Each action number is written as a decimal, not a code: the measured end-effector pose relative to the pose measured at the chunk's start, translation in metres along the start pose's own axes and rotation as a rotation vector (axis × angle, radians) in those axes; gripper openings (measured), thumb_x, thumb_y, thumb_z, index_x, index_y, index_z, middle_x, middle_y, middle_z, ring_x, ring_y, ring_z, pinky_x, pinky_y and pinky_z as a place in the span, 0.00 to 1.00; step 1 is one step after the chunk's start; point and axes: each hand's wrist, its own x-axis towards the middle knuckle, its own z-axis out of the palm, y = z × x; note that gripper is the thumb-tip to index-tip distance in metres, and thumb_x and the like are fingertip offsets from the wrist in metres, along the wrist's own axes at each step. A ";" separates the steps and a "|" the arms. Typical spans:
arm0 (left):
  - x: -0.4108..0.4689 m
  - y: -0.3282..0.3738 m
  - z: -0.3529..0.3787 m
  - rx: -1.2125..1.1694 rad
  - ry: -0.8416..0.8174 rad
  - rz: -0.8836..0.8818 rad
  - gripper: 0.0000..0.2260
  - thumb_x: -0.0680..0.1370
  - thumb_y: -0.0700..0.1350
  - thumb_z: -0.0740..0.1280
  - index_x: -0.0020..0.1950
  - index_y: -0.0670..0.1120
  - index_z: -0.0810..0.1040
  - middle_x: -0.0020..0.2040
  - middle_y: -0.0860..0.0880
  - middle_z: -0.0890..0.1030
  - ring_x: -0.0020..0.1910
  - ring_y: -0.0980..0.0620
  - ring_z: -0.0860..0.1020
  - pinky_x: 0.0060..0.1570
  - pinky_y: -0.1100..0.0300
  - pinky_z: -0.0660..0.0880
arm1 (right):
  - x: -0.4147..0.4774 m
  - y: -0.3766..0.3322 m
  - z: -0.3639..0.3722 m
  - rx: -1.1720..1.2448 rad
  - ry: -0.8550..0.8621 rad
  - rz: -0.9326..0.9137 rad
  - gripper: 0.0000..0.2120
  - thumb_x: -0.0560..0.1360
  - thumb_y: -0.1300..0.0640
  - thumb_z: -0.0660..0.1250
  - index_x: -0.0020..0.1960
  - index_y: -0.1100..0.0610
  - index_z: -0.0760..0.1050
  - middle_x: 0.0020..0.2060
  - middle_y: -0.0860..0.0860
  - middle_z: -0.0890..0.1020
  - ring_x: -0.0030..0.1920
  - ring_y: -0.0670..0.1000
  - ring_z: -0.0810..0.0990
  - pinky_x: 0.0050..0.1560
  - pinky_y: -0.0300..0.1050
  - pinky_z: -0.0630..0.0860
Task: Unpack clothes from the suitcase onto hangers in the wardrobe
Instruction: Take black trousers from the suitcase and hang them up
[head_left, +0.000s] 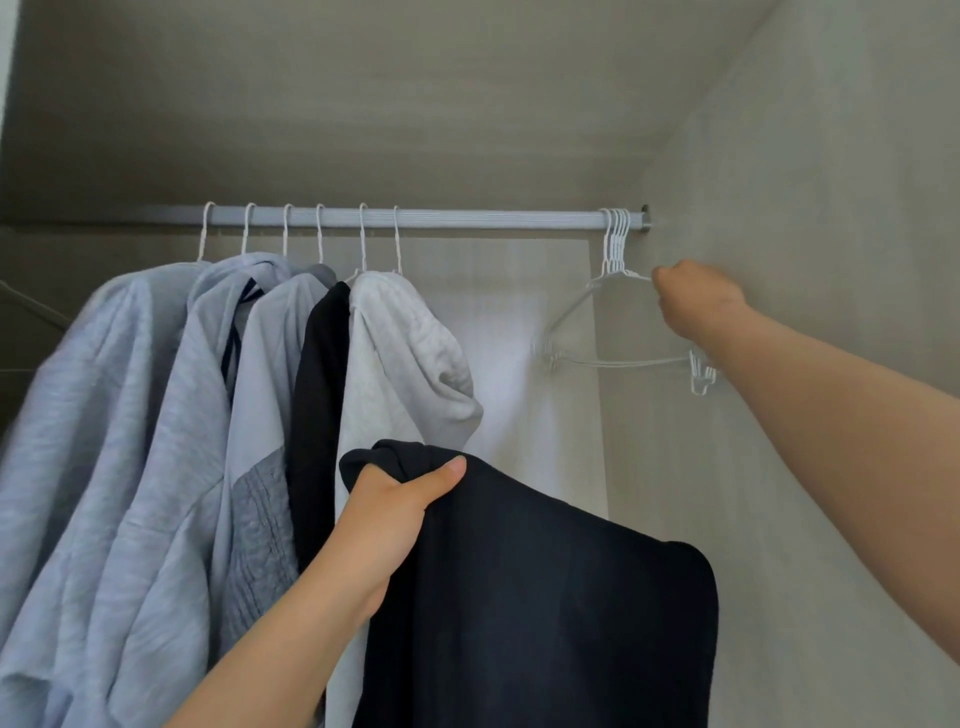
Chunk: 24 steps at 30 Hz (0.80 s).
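Several hung garments (156, 389) crowd rail (467, 217) | left hand (389, 514) grips dark garment (545, 597) | right hand (696, 301) clasps white hanger (639, 361)

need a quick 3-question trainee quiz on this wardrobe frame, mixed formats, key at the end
1. Fill in: the bunch of white wire hangers hangs at the ___ end of the grey metal rail.
2. True or false: the left hand holds a dark navy fabric garment.
3. The right hand grips: A) the rail, B) one of those hangers, C) nothing.

Key: 1 right; 2 true; 3 B.
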 end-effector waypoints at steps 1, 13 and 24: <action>-0.001 0.000 -0.002 0.000 -0.007 0.004 0.12 0.74 0.47 0.72 0.54 0.43 0.82 0.47 0.48 0.86 0.47 0.51 0.84 0.52 0.54 0.79 | 0.000 0.000 -0.003 -0.011 0.010 0.006 0.15 0.77 0.69 0.58 0.63 0.65 0.72 0.58 0.64 0.76 0.59 0.64 0.77 0.54 0.54 0.75; -0.007 -0.005 -0.028 0.032 -0.011 0.026 0.10 0.74 0.46 0.72 0.52 0.43 0.83 0.48 0.48 0.86 0.49 0.51 0.84 0.56 0.53 0.78 | 0.007 -0.020 -0.017 0.278 0.161 0.114 0.12 0.73 0.71 0.60 0.55 0.69 0.75 0.52 0.69 0.78 0.56 0.67 0.77 0.57 0.56 0.74; -0.010 -0.033 -0.029 0.010 -0.020 -0.088 0.15 0.73 0.49 0.74 0.56 0.44 0.80 0.49 0.48 0.85 0.49 0.51 0.83 0.53 0.54 0.79 | -0.106 -0.053 0.016 0.521 0.071 0.192 0.25 0.75 0.67 0.55 0.69 0.51 0.69 0.56 0.56 0.81 0.59 0.62 0.76 0.54 0.53 0.73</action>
